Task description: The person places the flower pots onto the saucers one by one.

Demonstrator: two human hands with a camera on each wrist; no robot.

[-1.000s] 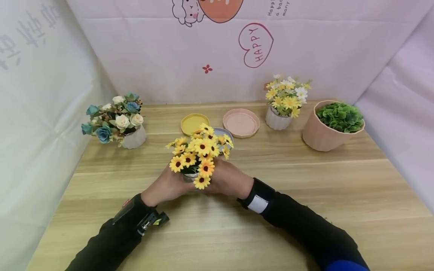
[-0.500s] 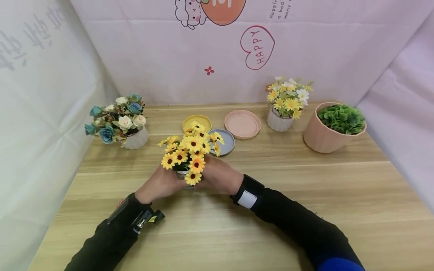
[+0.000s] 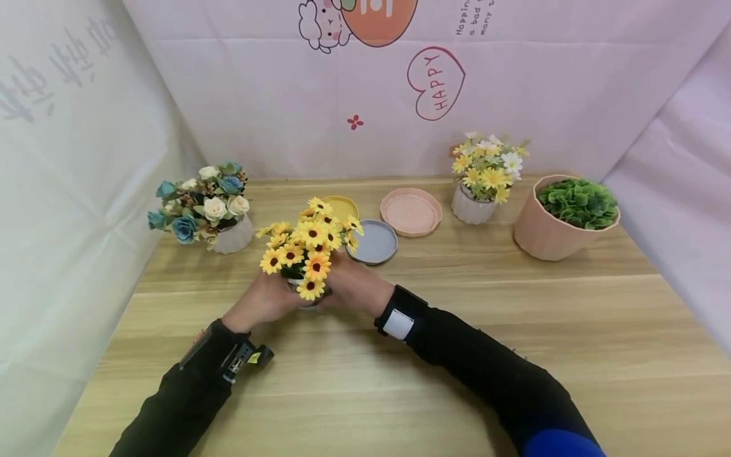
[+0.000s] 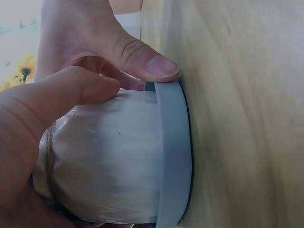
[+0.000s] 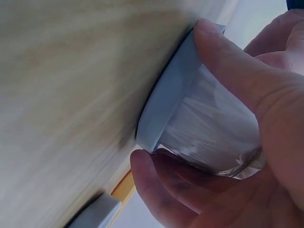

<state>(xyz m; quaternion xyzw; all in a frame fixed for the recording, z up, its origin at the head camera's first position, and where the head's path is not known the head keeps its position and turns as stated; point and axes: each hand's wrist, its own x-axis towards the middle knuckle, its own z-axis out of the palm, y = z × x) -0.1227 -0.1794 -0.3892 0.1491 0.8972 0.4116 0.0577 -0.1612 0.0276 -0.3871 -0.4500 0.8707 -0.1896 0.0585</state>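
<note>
Both hands hold a pot of yellow dark-centred daisies (image 3: 311,238) low over the left-middle of the table. White and wrapped in clear film tied with twine, the flowerpot (image 4: 109,156) stands in a blue-grey saucer (image 4: 173,142). My left hand (image 3: 265,298) grips the pot from the left, thumb pressed along its side. From the right, my right hand (image 3: 354,279) curls around saucer and pot. Its thumb and fingertips grip opposite edges of the saucer in the right wrist view. The saucer's bottom is right at the wood. In the head view, blossoms hide much of the pot.
Behind the hands lie another blue-grey saucer (image 3: 374,242), a partly hidden yellow saucer (image 3: 344,207) and a pink saucer (image 3: 411,212). Blue-and-white roses (image 3: 205,203) stand left; yellow-and-white daisies (image 3: 485,171) and a pink pot (image 3: 548,228) with green foliage stand right. White cloth (image 3: 257,114) hangs behind.
The daisy pot and both hands have shifted left together, uncovering more of the blue-grey saucer behind. Both hands keep their hold. The head view has tilted slightly.
</note>
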